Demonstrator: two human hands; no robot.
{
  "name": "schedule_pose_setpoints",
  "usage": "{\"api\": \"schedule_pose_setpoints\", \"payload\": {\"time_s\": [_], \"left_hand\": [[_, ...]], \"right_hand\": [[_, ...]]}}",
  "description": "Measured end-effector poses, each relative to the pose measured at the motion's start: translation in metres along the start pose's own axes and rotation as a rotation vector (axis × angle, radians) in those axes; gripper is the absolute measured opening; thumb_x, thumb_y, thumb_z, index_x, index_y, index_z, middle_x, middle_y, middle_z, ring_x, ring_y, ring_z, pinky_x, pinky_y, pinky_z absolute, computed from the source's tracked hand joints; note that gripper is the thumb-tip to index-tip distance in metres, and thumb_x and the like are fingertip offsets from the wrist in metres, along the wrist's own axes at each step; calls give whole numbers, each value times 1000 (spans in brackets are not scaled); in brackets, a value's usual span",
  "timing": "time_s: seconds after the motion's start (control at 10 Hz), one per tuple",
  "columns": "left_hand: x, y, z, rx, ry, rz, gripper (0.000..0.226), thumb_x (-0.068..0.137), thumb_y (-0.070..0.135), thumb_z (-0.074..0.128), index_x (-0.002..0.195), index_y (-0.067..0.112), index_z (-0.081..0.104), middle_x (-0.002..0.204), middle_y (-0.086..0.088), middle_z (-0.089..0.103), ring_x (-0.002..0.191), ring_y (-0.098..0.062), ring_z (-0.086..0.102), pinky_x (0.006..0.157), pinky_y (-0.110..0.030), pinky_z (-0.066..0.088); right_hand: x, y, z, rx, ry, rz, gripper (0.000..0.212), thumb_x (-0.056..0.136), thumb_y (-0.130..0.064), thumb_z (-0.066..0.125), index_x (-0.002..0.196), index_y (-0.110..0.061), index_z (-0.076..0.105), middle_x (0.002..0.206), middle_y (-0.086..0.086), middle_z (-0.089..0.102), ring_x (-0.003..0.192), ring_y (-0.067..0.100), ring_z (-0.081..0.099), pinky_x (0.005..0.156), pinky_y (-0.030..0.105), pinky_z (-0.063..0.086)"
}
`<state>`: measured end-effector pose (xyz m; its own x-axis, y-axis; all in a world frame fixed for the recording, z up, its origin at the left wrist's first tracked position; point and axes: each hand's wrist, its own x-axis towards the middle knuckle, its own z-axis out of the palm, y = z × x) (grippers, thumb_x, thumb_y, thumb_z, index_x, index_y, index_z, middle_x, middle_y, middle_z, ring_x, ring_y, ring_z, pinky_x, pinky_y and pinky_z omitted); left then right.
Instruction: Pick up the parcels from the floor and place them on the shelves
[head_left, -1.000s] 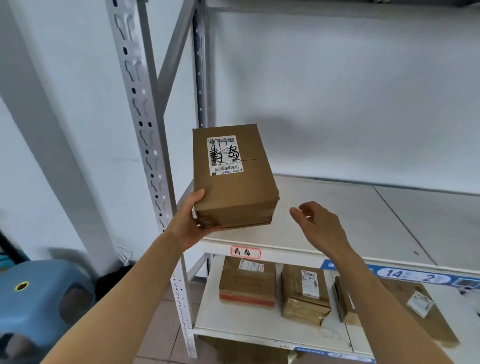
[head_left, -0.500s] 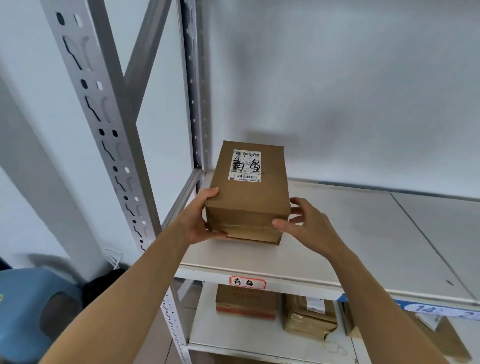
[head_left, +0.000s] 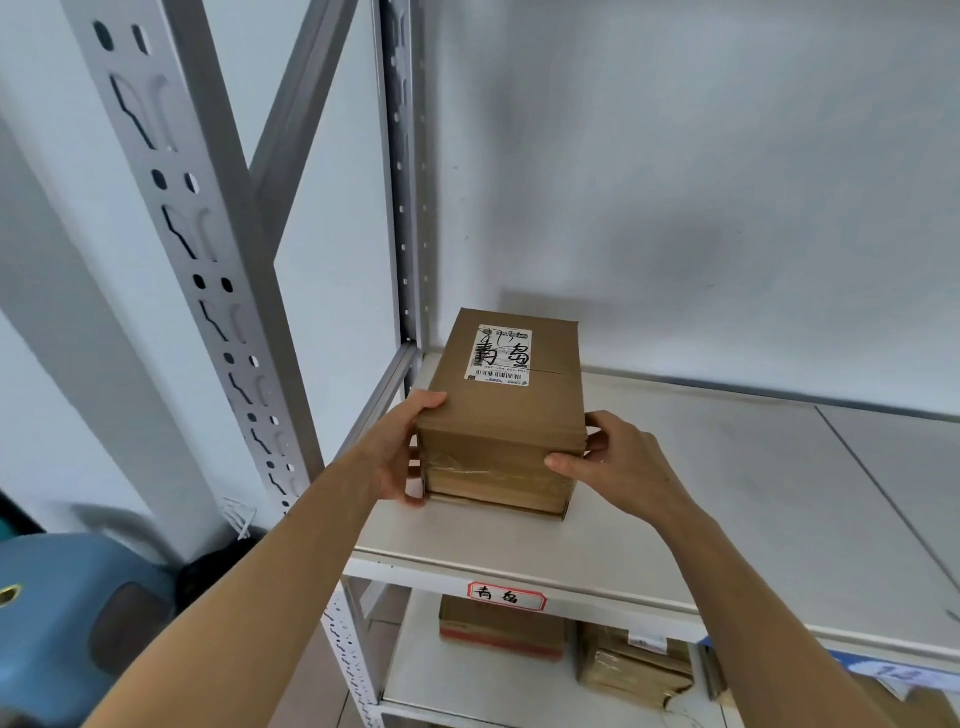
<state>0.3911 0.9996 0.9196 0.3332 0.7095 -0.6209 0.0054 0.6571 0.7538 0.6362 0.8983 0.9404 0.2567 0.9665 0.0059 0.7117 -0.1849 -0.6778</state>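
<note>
parcel: brown taped cardboard box (head_left: 501, 415), resting on white metal shelf (head_left: 727, 493)
left hand (head_left: 397, 452): clasps box's left side
right hand (head_left: 621, 467): clasps right corner
tip: push square into back-left corner, then release

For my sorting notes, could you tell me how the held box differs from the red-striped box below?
The held box sits on the upper shelf, gripped by both hands; the red-striped box lies untouched on the lower shelf. The held box shows a handwritten label. Both are brown cardboard.

Bare arms, bare hands

Left hand (head_left: 397, 457) and right hand (head_left: 618, 467) are ungloved; both forearms show no sleeves, watch or rings.
</note>
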Motion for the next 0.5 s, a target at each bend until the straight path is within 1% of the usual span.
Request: {"api": "schedule_pose_setpoints", "payload": {"time_s": [0.1, 0.2, 0.3, 0.4, 0.5], "left_hand": [[0, 2, -1, 36, 12, -11, 69, 71, 57, 67, 127, 21, 52, 125, -10, 56, 120, -32, 49, 105, -60, 31], [1, 3, -2, 74, 0, 2, 80, 65, 59, 70, 133, 21, 48, 131, -11, 54, 123, -34, 49, 101, -59, 33], [0, 4, -3, 114, 17, 53, 90, 56, 59, 74, 135, 26, 47, 132, -11, 55, 122, -33, 51, 100, -58, 34], [1, 5, -4, 104, 37, 165, 90, 55, 59, 78, 134, 25, 51, 136, -10, 54, 123, -27, 51, 110, -56, 31], [-5, 2, -7, 42, 65, 315, 89, 61, 65, 72, 136, 23, 51, 143, -9, 52, 126, -23, 48, 113, -50, 29]], "right_hand": [[1, 1, 0, 7, -13, 0, 72, 67, -56, 78, 127, -23, 56, 109, -1, 72, 96, 17, 68, 89, 42, 55], [0, 2, 1, 6, -8, -5, 73, 68, -55, 78, 129, -22, 54, 111, -2, 71, 95, 17, 68, 89, 43, 55], [-2, 4, 2, 11, -10, -19, 74, 70, -56, 76, 131, -22, 52, 113, -4, 70, 92, 15, 68, 89, 45, 55], [-2, 9, 1, -10, -34, -27, 80, 70, -58, 75, 136, -21, 47, 119, -6, 66, 91, 12, 67, 90, 45, 56], [-13, 24, -5, -52, -47, -31, 82, 71, -60, 72, 138, -24, 42, 119, -9, 60, 97, 12, 65, 90, 39, 56]]}}
